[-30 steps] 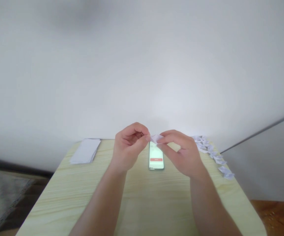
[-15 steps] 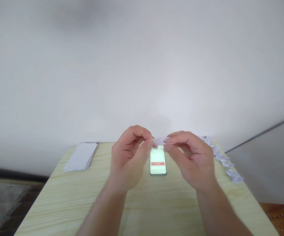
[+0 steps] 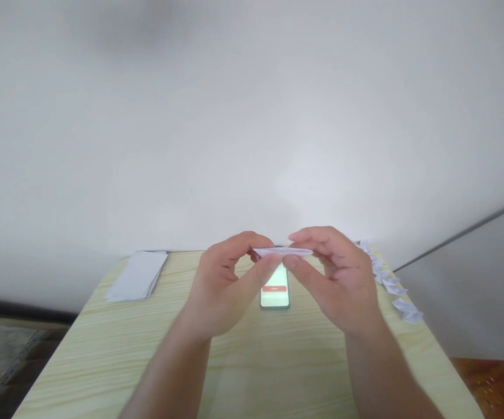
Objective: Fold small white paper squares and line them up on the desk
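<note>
A small piece of folded white paper (image 3: 283,252) is held level between both hands, above the far part of the table. My left hand (image 3: 230,285) grips its left side, thumb along the near edge and fingers behind. On the right side, my right hand (image 3: 334,279) presses its thumb against the near edge, with the index finger raised a little above the paper. Below the paper lies a phone (image 3: 274,298) with a lit screen and a red button; its upper part is hidden by the paper and thumbs.
At the table's far left lies a stack of white paper sheets (image 3: 137,275). Several folded white paper pieces (image 3: 407,311) line the right edge. The light wooden table (image 3: 278,372) stands against a white wall (image 3: 252,116).
The folded paper now shows as a long, flat, pointed strip. Both thumbs have come closer together under its middle, and my right index finger has lifted. The view has shifted slightly.
</note>
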A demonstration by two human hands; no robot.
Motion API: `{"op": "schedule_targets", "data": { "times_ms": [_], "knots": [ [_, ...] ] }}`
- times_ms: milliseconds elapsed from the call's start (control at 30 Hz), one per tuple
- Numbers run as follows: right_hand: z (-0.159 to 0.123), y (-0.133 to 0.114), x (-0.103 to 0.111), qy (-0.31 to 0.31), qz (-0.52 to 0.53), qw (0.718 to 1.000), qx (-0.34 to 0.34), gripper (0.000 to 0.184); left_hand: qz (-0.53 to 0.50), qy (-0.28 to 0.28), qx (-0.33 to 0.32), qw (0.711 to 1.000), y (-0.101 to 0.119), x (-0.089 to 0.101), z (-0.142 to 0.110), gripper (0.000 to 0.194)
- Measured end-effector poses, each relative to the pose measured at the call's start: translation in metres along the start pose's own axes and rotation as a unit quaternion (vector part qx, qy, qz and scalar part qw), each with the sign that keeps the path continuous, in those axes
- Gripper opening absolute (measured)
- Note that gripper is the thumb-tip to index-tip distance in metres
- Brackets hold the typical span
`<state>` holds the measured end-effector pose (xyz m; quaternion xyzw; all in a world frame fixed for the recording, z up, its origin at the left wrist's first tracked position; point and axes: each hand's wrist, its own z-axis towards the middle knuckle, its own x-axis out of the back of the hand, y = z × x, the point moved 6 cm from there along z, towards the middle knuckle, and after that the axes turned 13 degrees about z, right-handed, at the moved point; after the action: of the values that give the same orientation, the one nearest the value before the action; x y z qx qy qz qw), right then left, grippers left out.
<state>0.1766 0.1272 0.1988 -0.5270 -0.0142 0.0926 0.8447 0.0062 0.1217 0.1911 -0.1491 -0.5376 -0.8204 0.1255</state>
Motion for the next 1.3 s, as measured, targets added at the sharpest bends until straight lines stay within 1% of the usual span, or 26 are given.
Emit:
{"op": "schedule_targets", "data": {
  "times_ms": [67,133,233,467,633,767,900,1067,1167,1300],
  "knots": [
    [0.001,0.002,0.0,-0.011,0.007,1.0,-0.024,0.017,0.007,0.006,-0.004,1.0,0.001,0.0,0.0,0.007],
    [0.001,0.004,0.0,-0.023,0.012,0.999,-0.044,0.008,0.01,0.006,-0.005,1.0,0.001,-0.001,0.0,0.007],
    [0.001,0.005,0.0,-0.023,0.014,0.998,-0.061,0.009,0.007,0.001,0.001,1.0,-0.001,-0.003,0.001,0.006],
    [0.003,-0.002,0.002,-0.022,-0.051,0.997,-0.051,0.017,-0.037,-0.025,0.038,0.998,-0.007,-0.006,-0.001,0.014],
    [0.005,-0.003,0.005,-0.059,-0.094,0.993,-0.046,0.02,-0.096,-0.063,0.045,0.992,-0.009,-0.01,0.001,0.014],
    [0.006,-0.007,0.005,-0.092,-0.139,0.986,-0.024,0.02,-0.134,-0.091,0.05,0.986,-0.01,-0.013,0.001,0.015],
    [0.005,-0.009,0.006,-0.08,-0.14,0.987,-0.006,0.02,-0.144,-0.096,0.045,0.984,-0.008,-0.014,0.001,0.014],
    [0.005,-0.006,0.007,-0.05,-0.13,0.99,0.001,0.022,-0.131,-0.098,0.035,0.986,-0.005,-0.017,0.002,0.016],
    [0.006,-0.004,0.009,-0.039,-0.131,0.991,-0.001,0.025,-0.099,-0.094,0.023,0.99,-0.004,-0.016,0.004,0.018],
    [0.006,-0.004,0.011,-0.047,-0.145,0.988,-0.009,0.028,-0.056,-0.079,0.035,0.995,-0.008,-0.011,0.004,0.021]
  ]
}}
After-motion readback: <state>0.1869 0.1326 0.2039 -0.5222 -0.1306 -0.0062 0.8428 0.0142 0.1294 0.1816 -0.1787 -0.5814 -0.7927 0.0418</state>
